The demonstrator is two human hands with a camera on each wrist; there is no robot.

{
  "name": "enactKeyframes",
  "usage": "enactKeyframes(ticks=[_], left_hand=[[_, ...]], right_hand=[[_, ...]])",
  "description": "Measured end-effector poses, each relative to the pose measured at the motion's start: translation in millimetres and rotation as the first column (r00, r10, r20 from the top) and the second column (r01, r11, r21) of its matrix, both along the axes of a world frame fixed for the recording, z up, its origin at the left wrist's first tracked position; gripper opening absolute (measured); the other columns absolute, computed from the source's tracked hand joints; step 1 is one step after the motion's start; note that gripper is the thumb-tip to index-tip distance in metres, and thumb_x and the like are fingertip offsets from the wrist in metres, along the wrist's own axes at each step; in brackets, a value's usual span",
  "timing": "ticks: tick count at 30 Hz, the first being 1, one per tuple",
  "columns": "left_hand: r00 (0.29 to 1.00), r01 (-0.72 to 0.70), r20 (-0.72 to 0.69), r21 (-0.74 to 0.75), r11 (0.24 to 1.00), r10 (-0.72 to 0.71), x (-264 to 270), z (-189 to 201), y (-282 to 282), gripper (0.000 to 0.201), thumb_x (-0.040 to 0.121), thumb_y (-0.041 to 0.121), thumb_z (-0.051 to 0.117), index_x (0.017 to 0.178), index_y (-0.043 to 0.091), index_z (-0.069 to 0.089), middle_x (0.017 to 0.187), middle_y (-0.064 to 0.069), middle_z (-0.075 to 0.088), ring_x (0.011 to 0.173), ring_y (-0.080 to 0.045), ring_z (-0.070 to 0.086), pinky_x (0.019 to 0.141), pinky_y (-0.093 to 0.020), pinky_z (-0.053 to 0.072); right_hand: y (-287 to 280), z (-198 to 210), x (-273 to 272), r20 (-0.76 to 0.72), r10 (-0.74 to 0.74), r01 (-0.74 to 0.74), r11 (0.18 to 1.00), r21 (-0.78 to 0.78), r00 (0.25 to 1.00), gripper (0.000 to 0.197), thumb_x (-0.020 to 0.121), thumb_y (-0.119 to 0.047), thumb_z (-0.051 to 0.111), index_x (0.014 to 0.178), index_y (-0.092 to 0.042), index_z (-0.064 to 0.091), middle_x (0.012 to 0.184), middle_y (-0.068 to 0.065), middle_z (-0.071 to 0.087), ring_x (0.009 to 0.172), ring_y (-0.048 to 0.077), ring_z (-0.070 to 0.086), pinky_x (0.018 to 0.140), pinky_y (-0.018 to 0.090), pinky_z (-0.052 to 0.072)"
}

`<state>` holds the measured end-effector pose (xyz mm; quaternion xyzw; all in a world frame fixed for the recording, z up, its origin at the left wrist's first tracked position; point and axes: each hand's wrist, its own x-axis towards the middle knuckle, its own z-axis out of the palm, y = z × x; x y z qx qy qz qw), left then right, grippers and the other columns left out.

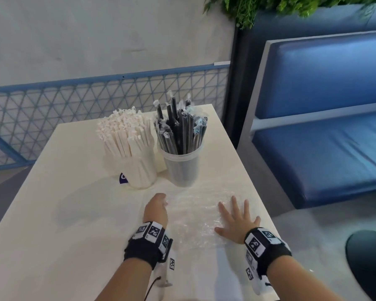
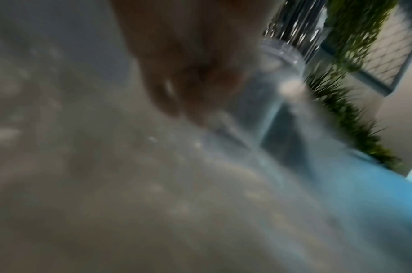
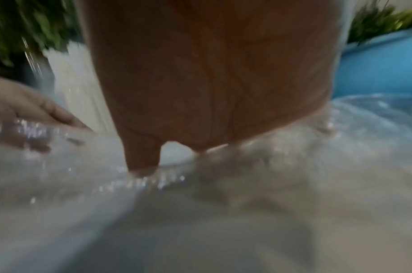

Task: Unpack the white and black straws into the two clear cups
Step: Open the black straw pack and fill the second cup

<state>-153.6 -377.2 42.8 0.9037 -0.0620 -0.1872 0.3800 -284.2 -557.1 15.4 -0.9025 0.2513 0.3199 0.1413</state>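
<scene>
- My right hand [image 1: 237, 222] lies flat with its fingers spread and straight, palm pressing down on the crinkled clear plastic wrapper [image 1: 195, 220] spread on the white table [image 1: 52, 224]; it grips nothing.
- My left hand [image 1: 156, 210] sits at the wrapper's left edge with fingers curled under. I judge it is pinching the film, though the left wrist view is too blurred to be sure.
- The wrapper looks empty, thin and very light. I expect it to be slippery, crackly and springy, so it will creep open unless pinned. A gathered edge or a bunched fold is the best place to take it, not the flat middle.
- Beyond the wrapper, on its far side, stands the clear plastic cup of black straws [image 1: 178, 166], each straw in its own clear sleeve. They stand upright and uneven, some poking higher.
- Just left of that cup, almost touching it, is the clear plastic cup packed with white paper-wrapped straws [image 1: 131, 161].
- Both cups look top-heavy and light, so a knock from the wrapper's side could tip them. If I move one I would hold it low around the wall.
- Judging by the full cups, the unpacking seems done and only the wrapper remains.
</scene>
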Motion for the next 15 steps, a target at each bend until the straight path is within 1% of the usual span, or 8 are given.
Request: enactKeyframes(ticks=[1, 2, 3, 5, 7, 10, 13, 15], left_hand=[[0.998, 0.029, 0.056, 0.202, 0.979, -0.041, 2, 0, 1, 0.041, 0.092, 0.000, 0.035, 0.132, 0.009, 0.041, 0.130, -0.016, 0.046, 0.100, -0.032, 0.054, 0.094, -0.035, 0.043], [0.981, 0.043, 0.154, 0.406, 0.913, -0.115, 1, 3, -1, 0.044, 0.093, 0.008, 0.040, 0.137, 0.011, 0.034, 0.140, -0.017, 0.036, 0.118, -0.033, 0.044, 0.104, -0.041, 0.033], [0.941, 0.065, 0.250, 0.525, 0.848, -0.226, -4, 10, -7, 0.051, 0.094, 0.018, 0.044, 0.141, 0.012, 0.026, 0.148, -0.016, 0.025, 0.131, -0.031, 0.032, 0.112, -0.043, 0.022], [0.811, 0.250, 0.320, 0.568, 0.784, -0.490, -25, 26, -27, 0.068, 0.094, 0.036, 0.044, 0.147, 0.013, 0.007, 0.156, -0.012, 0.002, 0.144, -0.029, 0.008, 0.116, -0.046, 0.002], [0.723, 0.506, 0.153, 0.546, 0.667, -0.674, -49, 21, -50, 0.080, 0.091, 0.048, 0.043, 0.147, 0.018, -0.006, 0.157, -0.007, -0.014, 0.145, -0.027, -0.009, 0.115, -0.047, -0.006], [0.730, 0.648, -0.191, 0.500, 0.574, -0.657, -54, -11, -61, 0.096, 0.081, 0.066, 0.045, 0.147, 0.024, -0.010, 0.155, -0.007, -0.022, 0.142, -0.030, -0.020, 0.114, -0.053, -0.006], [0.679, 0.702, -0.266, 0.509, 0.498, -0.685, -31, -38, -43, 0.111, 0.069, 0.072, 0.056, 0.145, 0.031, -0.013, 0.152, -0.001, -0.031, 0.140, -0.027, -0.027, 0.110, -0.062, -0.006], [0.652, 0.725, -0.270, 0.497, 0.477, -0.709, -20, -46, -29, 0.118, 0.063, 0.072, 0.062, 0.142, 0.038, -0.019, 0.148, 0.003, -0.038, 0.138, -0.029, -0.031, 0.110, -0.062, -0.006]], right_hand=[[0, -4, -1, -0.007, -0.004, 0.004, 1.000, 0.011, 1.000, 0.079, 0.088, -0.066, 0.029, 0.142, -0.039, -0.021, 0.150, 0.000, -0.038, 0.138, 0.037, -0.031, 0.109, 0.069, 0.005], [1, -7, 0, -0.009, -0.009, 0.009, 1.000, 0.015, 1.000, 0.081, 0.087, -0.067, 0.030, 0.142, -0.039, -0.023, 0.149, 0.000, -0.039, 0.137, 0.038, -0.032, 0.108, 0.070, 0.004], [2, -9, 1, -0.010, -0.014, 0.014, 1.000, 0.015, 1.000, 0.084, 0.086, -0.068, 0.031, 0.141, -0.039, -0.025, 0.148, 0.000, -0.041, 0.136, 0.039, -0.033, 0.107, 0.071, 0.003], [5, -10, 6, -0.022, -0.028, 0.028, 1.000, 0.014, 0.999, 0.088, 0.084, -0.070, 0.032, 0.140, -0.038, -0.027, 0.146, 0.000, -0.043, 0.135, 0.041, -0.033, 0.106, 0.072, 0.003], [10, -8, 10, -0.046, -0.039, 0.039, 0.999, 0.008, 0.998, 0.089, 0.084, -0.070, 0.033, 0.140, -0.036, -0.027, 0.146, 0.002, -0.043, 0.135, 0.042, -0.033, 0.105, 0.074, 0.004], [10, -13, 15, -0.052, -0.041, 0.042, 0.999, 0.016, 0.998, 0.094, 0.082, -0.070, 0.039, 0.140, -0.037, -0.028, 0.143, 0.003, -0.045, 0.135, 0.044, -0.032, 0.103, 0.075, 0.005], [4, -18, 14, -0.037, -0.064, 0.066, 0.997, 0.044, 0.997, 0.102, 0.073, -0.080, 0.039, 0.137, -0.042, -0.030, 0.141, -0.003, -0.047, 0.136, 0.040, -0.033, 0.103, 0.075, 0.004], [0, -18, 14, -0.031, -0.068, 0.070, 0.996, 0.062, 0.997, 0.106, 0.071, -0.081, 0.042, 0.137, -0.042, -0.030, 0.144, -0.006, -0.045, 0.136, 0.037, -0.033, 0.104, 0.074, 0.004]])
